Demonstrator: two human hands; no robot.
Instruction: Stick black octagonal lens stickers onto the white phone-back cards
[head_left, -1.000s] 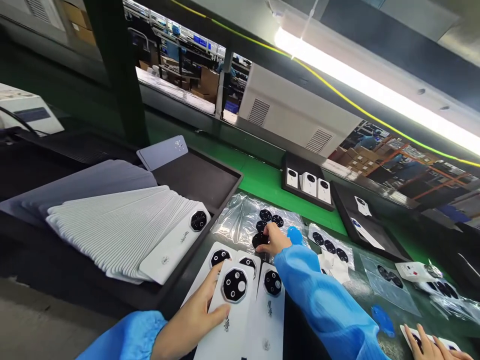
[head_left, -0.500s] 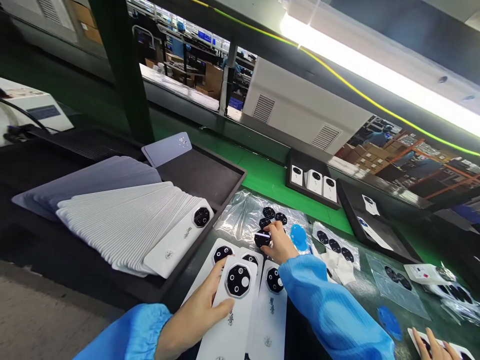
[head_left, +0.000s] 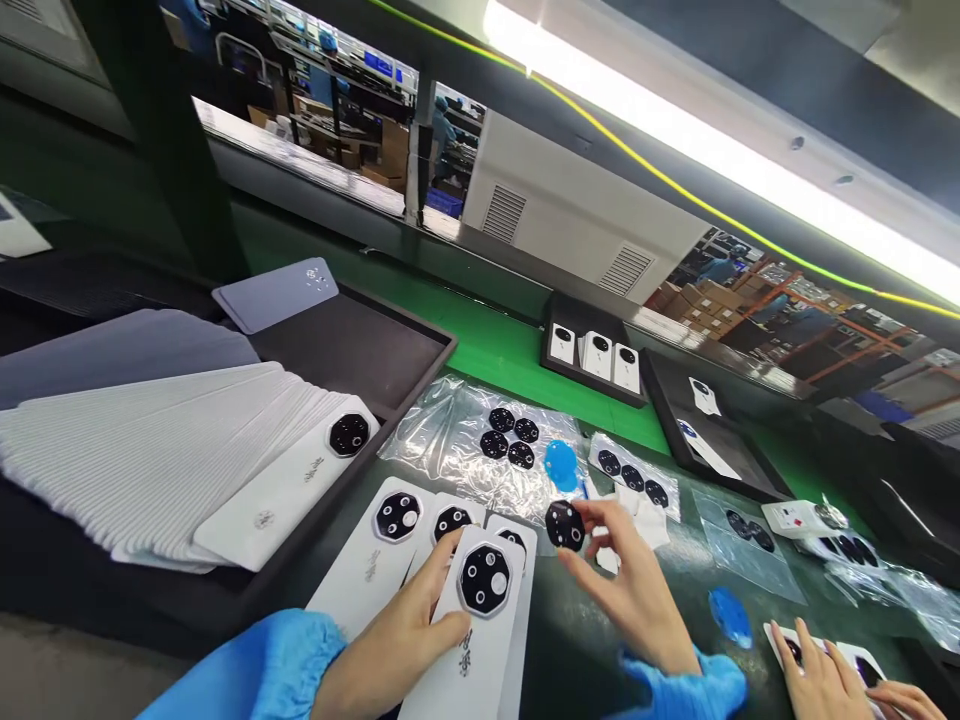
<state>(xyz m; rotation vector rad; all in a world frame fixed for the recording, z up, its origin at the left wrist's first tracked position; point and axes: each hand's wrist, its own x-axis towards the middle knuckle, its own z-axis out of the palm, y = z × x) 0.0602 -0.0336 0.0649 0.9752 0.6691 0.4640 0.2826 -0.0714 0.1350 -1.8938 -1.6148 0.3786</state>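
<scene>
My left hand (head_left: 405,620) grips a white back panel (head_left: 469,655) with a black octagonal camera area and dark lettering. Beneath and beside it are more white panels, one of them (head_left: 367,555) to the left. Between thumb and fingers, my right hand (head_left: 626,570) holds a black octagonal disc (head_left: 565,525) upright, just right of the held panel and not touching it. Beyond my hands, several similar discs (head_left: 510,437) lie on clear plastic film (head_left: 427,440), with blue round film (head_left: 561,465) beside them.
At left, a fan of white panels (head_left: 150,450) rests on a dark tray (head_left: 382,350). Back trays (head_left: 592,375) hold small white parts. Right of my hand lie white scraps (head_left: 645,520) and a strip of discs (head_left: 632,478). Another person's hands (head_left: 825,670) work at lower right.
My right hand has lifted the black disc off the plastic film and brought it nearer, to the right of the held panel. The view has shifted right.
</scene>
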